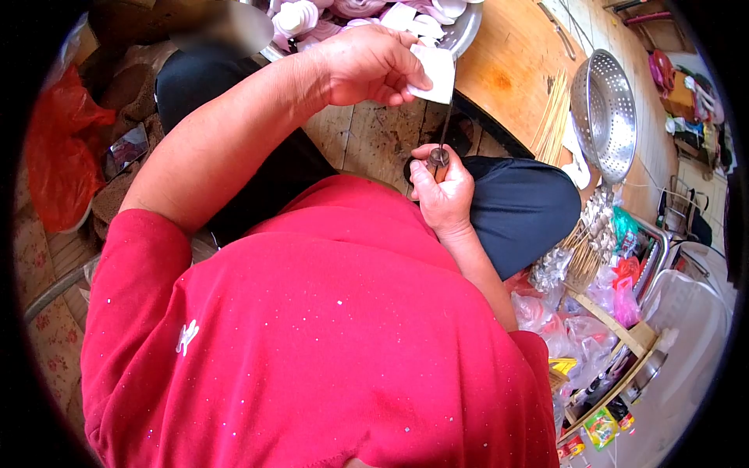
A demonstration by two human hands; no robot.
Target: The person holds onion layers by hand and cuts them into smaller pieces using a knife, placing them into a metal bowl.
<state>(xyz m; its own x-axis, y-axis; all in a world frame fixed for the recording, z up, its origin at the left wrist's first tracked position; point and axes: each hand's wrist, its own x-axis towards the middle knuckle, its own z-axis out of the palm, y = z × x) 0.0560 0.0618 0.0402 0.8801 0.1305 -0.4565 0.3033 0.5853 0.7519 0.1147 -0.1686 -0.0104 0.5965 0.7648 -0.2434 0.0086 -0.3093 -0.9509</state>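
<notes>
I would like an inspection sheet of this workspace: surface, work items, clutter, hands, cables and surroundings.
Surface: wooden table, one orange-brown patch.
Work items: flat white piece; rod-like tool, contact with the piece unclear; metal bowl heaped with pink and white pieces.
Clutter: thin sticks beside a metal colander.
Hands: left hand pinches the flat piece; right hand grips the tool.
Cables: none identifiable with certainty.
Surroundings: red plastic bag at picture left; plastic bags lower right.
</notes>
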